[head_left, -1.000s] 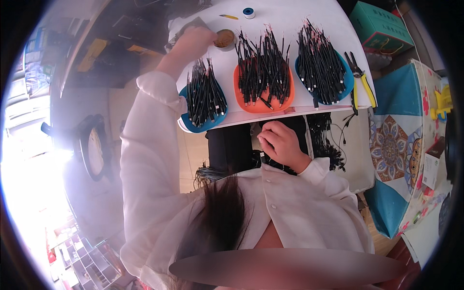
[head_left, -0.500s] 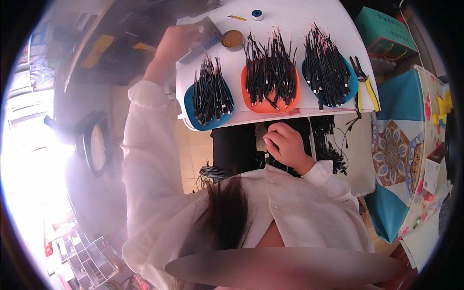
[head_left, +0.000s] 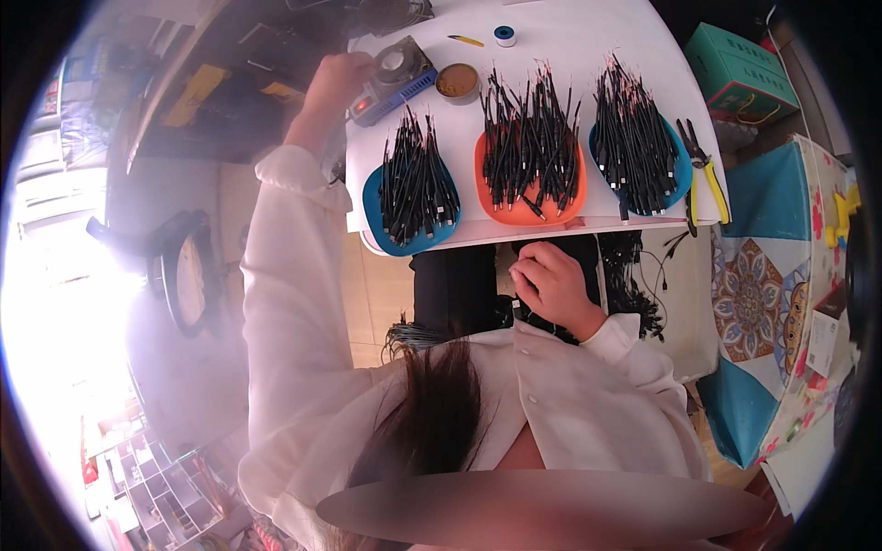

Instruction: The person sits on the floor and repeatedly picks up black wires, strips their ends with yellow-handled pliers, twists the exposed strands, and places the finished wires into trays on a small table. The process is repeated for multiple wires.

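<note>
My left hand (head_left: 338,84) is at the left side of a small grey-and-blue device (head_left: 397,81) with a round silvery well on top and a glowing red light. Its fingertips are mostly hidden, so whether they hold anything is unclear. Low over my lap, in front of the table edge, my right hand (head_left: 558,289) is closed with curled fingers. A small cable plug (head_left: 516,309) shows just beneath it; what lies inside the fingers is hidden. Black cables with stripped ends fill a left blue tray (head_left: 372,207), an orange tray (head_left: 524,213) and a right blue tray (head_left: 682,184).
A round tin (head_left: 457,83) of brown material sits beside the device. Farther back are a yellow cutter knife (head_left: 466,40) and a wire spool (head_left: 504,36). Yellow-handled pliers (head_left: 706,174) lie at the table's right edge. More cables (head_left: 634,285) hang below; a green box (head_left: 740,73) stands right.
My left hand has come off the top of the device to its left side, uncovering the round well and red light. My right hand stays closed over my lap. The whole view has shifted slightly.
</note>
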`<state>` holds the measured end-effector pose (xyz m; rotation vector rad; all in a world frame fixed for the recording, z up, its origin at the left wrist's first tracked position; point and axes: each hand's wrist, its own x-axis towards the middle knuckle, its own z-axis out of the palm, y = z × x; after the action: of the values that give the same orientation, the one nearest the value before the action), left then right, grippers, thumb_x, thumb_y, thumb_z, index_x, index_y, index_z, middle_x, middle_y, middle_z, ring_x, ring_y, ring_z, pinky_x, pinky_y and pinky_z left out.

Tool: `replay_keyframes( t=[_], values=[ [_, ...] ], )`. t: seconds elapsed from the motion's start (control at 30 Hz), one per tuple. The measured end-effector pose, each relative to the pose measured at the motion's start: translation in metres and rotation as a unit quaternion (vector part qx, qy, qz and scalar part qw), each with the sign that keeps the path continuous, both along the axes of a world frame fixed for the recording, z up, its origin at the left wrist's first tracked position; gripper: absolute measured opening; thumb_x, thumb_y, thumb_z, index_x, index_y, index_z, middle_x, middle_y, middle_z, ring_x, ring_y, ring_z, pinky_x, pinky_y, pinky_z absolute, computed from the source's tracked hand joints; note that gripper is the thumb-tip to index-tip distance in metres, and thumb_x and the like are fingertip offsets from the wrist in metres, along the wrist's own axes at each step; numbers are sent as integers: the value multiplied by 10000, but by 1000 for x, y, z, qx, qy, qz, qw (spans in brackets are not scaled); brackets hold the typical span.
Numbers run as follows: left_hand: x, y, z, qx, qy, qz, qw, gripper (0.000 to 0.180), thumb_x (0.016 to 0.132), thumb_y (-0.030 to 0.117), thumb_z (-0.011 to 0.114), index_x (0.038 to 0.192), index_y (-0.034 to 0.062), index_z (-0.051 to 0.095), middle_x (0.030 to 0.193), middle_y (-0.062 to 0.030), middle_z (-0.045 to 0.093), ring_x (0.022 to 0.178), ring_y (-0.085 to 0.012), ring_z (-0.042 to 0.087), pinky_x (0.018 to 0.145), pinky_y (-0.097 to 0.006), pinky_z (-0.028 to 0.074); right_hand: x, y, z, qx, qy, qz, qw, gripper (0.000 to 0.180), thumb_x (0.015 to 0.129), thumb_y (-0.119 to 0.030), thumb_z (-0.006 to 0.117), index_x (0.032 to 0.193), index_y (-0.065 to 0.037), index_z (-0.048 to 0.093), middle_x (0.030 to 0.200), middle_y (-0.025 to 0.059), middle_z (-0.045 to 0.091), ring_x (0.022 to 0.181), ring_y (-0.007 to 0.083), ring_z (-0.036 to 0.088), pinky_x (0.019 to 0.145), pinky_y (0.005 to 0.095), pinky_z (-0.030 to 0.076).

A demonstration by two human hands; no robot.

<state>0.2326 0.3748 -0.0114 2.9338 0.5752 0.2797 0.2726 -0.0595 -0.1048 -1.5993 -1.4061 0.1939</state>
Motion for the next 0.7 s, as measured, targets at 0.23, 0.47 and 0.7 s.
replay_keyframes(
  t=[0.23, 0.47, 0.7],
  values=[
    [3, 0, 2, -35, 11, 20, 999, 153, 842, 106, 663, 969, 21, 674, 768, -157, 655, 683, -299, 634, 658, -344, 498, -1, 1, 0, -6, -4, 2, 1000, 67, 784, -93, 656, 786, -51, 604, 872, 56, 564, 783, 239, 600, 656, 337, 511],
    [7, -1, 4, -21, 19, 13, 1000, 153, 847, 117, 659, 962, 17, 674, 768, -160, 654, 683, -293, 633, 653, -345, 494, -1, 0, -1, 0, -5, 1, 1000, 69, 780, -91, 656, 787, -52, 600, 874, 56, 562, 784, 241, 599, 649, 340, 508],
    [7, -9, 11, -33, 37, 35, 998, 152, 849, 116, 655, 962, 17, 675, 753, -160, 655, 655, -292, 632, 644, -350, 496, -1, 0, -1, 12, -7, -1, 1000, 75, 780, -86, 656, 782, -48, 592, 862, 59, 550, 764, 246, 591, 640, 345, 506]
  ],
)
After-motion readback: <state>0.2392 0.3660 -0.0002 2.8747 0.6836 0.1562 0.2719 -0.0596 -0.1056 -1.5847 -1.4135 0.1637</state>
